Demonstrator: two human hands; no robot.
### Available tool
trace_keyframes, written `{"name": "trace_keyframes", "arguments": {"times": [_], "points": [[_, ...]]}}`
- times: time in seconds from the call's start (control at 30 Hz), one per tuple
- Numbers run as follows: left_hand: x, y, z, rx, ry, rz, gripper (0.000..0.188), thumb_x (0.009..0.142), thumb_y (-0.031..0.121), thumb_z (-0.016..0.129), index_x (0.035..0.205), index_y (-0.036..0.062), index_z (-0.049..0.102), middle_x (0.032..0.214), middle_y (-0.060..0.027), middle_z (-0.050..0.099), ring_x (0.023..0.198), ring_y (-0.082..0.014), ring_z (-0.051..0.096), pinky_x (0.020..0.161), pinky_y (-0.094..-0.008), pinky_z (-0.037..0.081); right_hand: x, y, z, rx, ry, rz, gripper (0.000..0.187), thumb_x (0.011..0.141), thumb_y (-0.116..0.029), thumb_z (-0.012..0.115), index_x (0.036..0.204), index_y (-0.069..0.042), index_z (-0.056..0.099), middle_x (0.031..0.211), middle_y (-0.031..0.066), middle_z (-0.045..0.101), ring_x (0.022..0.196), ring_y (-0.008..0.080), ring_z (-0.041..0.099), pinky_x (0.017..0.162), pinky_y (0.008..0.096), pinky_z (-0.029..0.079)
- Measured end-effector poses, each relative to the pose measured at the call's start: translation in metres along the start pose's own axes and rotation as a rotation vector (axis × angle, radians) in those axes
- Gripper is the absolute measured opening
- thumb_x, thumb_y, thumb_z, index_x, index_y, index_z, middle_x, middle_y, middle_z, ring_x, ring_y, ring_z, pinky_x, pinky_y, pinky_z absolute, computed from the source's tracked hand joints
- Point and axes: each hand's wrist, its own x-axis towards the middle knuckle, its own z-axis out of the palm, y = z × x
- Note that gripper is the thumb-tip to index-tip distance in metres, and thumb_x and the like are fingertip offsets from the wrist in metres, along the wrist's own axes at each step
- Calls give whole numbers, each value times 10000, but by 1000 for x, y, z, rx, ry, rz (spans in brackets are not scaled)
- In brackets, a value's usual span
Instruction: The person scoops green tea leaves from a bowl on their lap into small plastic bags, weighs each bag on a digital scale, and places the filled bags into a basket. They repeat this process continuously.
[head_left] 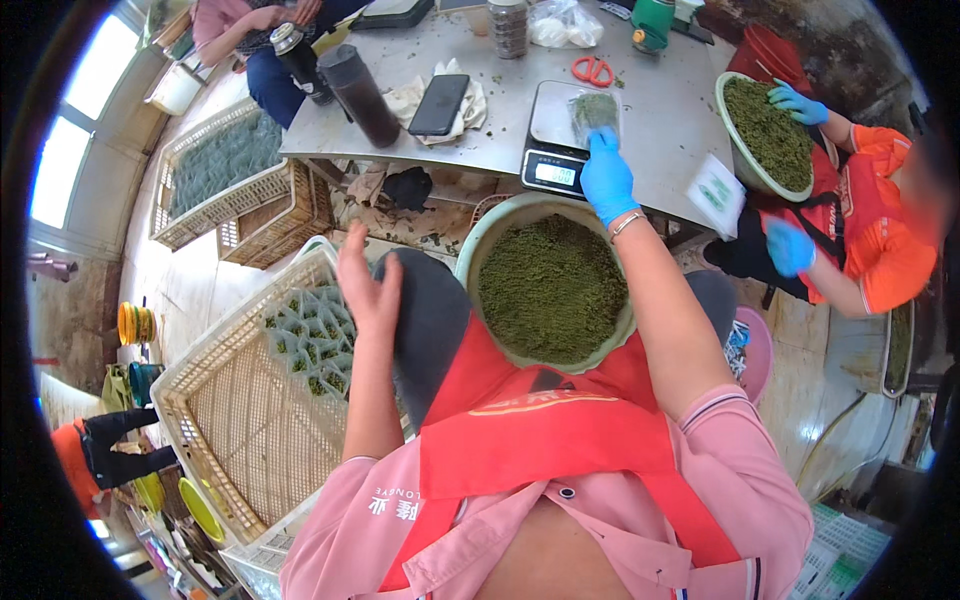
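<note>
My right hand (607, 178), in a blue glove, reaches over the table with its fingertips closed at the near edge of a small clear bag (593, 113) of green leafy bits. That bag lies on the silver pan of a digital scale (553, 171) with a lit display. My left hand (368, 280) is bare, its fingers apart and nothing in them, above my left knee. On my lap, a pale green basin (467, 268) holds loose green dried bits (552, 290). Filled clear bags (312, 335) stand in rows in a woven plastic crate (222, 425) at my left.
On the metal table (480, 158) are a phone (440, 104) on a cloth, a dark tumbler (360, 96) and red scissors (592, 71). At right, a person in orange (880, 220) with blue gloves works at another basin (740, 150). More crates (225, 165) stand far left.
</note>
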Motion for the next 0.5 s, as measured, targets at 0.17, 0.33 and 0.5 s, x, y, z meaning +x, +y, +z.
{"name": "trace_keyframes", "arguments": {"times": [0.17, 0.33, 0.5], "points": [[10, 41, 46, -189, -128, 186, 483, 733, 62, 653, 1193, 34, 509, 1264, -138, 543, 1164, -311, 511, 1011, -444, 363, -11, 4, -1, 106, 71, -79, 487, 791, -15, 443, 1266, -120, 478, 1388, 151, 399, 981, 406, 577, 818, 467, 482], [10, 52, 86, -316, -275, 129, 500, 752, 32, 641, 1233, 29, 506, 1238, -142, 566, 1095, -277, 572, 938, -355, 439, 2, -20, -20, -13, -89, 75, 508, 802, -25, 426, 1298, -134, 450, 1441, 159, 336, 1017, 412, 570, 839, 487, 474], [4, 62, 90, -317, -399, 53, 470, 776, 88, 635, 1233, 69, 526, 1070, -130, 640, 978, -280, 619, 856, -367, 479, 4, 9, -3, 45, 74, -98, 416, 858, -60, 384, 1262, -108, 475, 1393, 149, 401, 1041, 396, 567, 863, 470, 472]]}}
